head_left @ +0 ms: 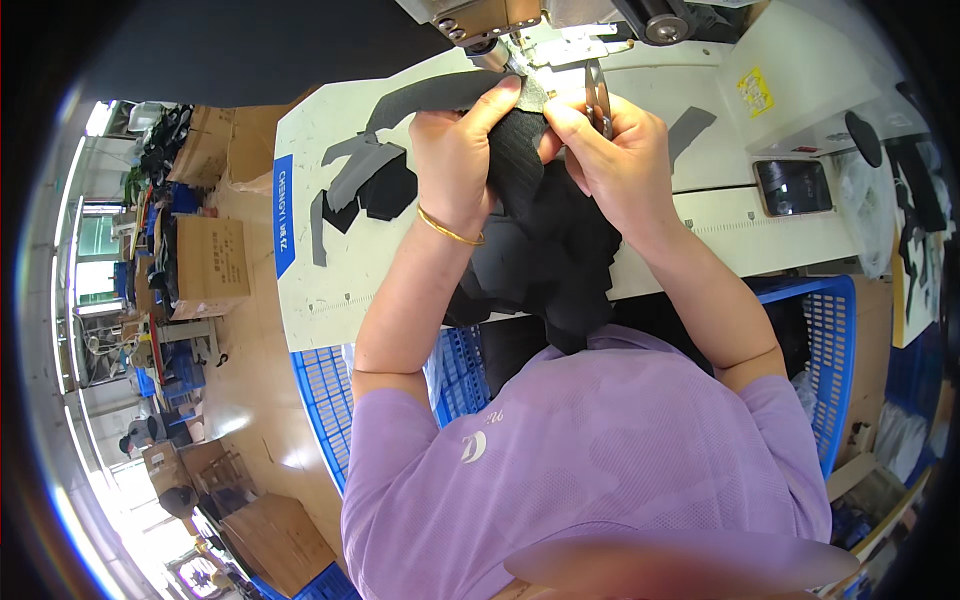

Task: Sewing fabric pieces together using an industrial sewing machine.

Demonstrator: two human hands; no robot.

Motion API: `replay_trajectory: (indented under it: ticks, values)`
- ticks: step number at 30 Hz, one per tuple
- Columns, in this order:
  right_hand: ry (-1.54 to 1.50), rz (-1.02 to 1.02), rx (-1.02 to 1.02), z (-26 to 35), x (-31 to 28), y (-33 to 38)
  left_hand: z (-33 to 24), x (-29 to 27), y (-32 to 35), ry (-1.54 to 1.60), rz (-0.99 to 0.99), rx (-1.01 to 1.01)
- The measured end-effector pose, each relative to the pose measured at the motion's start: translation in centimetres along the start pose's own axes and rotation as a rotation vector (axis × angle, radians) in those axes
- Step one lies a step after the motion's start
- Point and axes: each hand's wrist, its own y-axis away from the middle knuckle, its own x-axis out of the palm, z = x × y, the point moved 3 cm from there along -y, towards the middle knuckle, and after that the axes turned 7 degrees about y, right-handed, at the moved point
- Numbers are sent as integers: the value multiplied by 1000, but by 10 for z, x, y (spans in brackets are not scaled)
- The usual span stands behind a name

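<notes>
black ribbed fabric piece (517, 165) just in front of silver metal sewing-machine head (485, 20) | pinched by left hand (450, 150) | dark metal scissors (604, 103) held in right hand (622, 155) | edge best kept flat, blades clear tbh

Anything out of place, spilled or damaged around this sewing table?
No visible spill or damage. Mildly untidy: loose grey and black fabric pieces overlap at mixed angles on the sewing table, left of the left hand, rather than in a neat stack.
</notes>
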Motion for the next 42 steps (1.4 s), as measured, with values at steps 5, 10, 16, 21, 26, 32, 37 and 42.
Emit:
replay_trajectory:
  ticks: [5,10,16,21,26,32,37,42]
  values:
    - [-11,-6,-7,0,0,-1,0,-1,-7,-21,-7,43]
    - [-29,1,-12,-3,1,-1,1,-2,-9,39,17,28]
    - [-17,-27,-36,-1,7,-1,-1,-7,-14,-9,25,-6]
    - [27,24,-37,-2,9,-1,-2,-10,-15,-47,26,7]
    - [68,27,-50,-2,7,-1,-4,-17,-12,-65,115,-150]
    - [64,-37,-51,3,11,-1,-11,-17,-15,-169,189,-109]
    - [65,-12,-25,0,9,-2,-12,-18,-21,-89,221,-69]
    - [43,24,-7,2,8,3,-12,-19,-29,-85,226,-63]
